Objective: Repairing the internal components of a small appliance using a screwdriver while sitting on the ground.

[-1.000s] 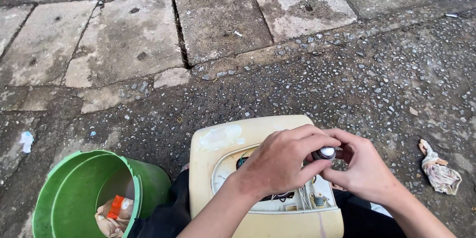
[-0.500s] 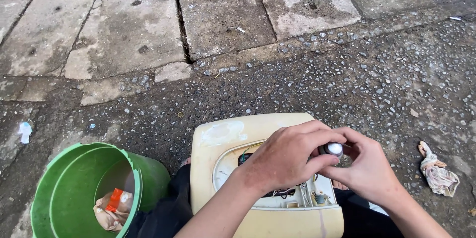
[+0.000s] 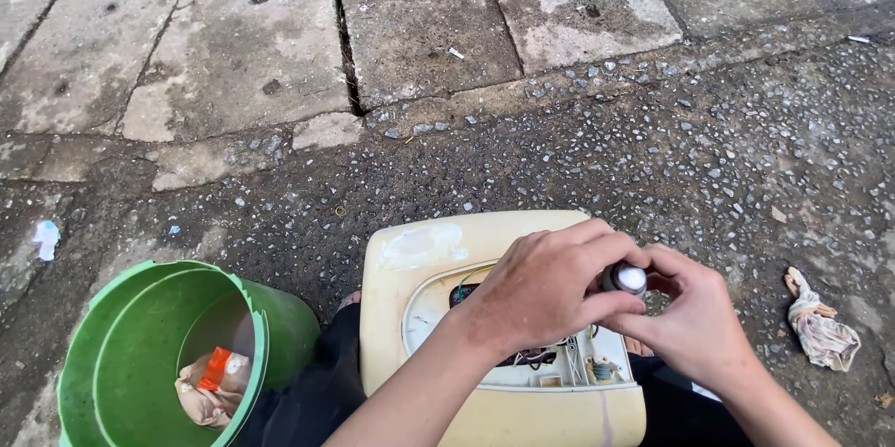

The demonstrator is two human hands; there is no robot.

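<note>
Hands meet above a cream plastic appliance housing [image 3: 419,316] that rests across the person's lap, over dark trousers [image 3: 317,391]. Left hand [image 3: 536,293] lies knuckles-up, fingers curled to a near-closed grip, fingertips pressed around a small dark cylindrical part [image 3: 626,278] with a pale, shiny round end face toward the camera. Right hand [image 3: 695,326] comes in from the right, thumb and fingers bent and closed against the same part from below and behind. Both hands are in contact with the part; which of the two carries its weight cannot be told. The part sits just above the upper right area of the housing, held clear of it as far as can be seen.

Housing condition: yellowed, with a patch of clear tape residue near its top edge. An oval recess is open in the middle, showing thin wires [image 3: 531,358] and small fittings along its lower rim.

Surroundings: a green plastic bucket [image 3: 280,316] stands just left of the lap, on the ground, holding crumpled wrappers and an orange item [image 3: 216,368]. A crumpled, dirty rag [image 3: 820,326] lies on the gravelly asphalt [image 3: 653,149] to the right, well apart from the hands. Cracked paving slabs [image 3: 233,46] run across the top of the view. A small white scrap [image 3: 45,237] lies at far left.
</note>
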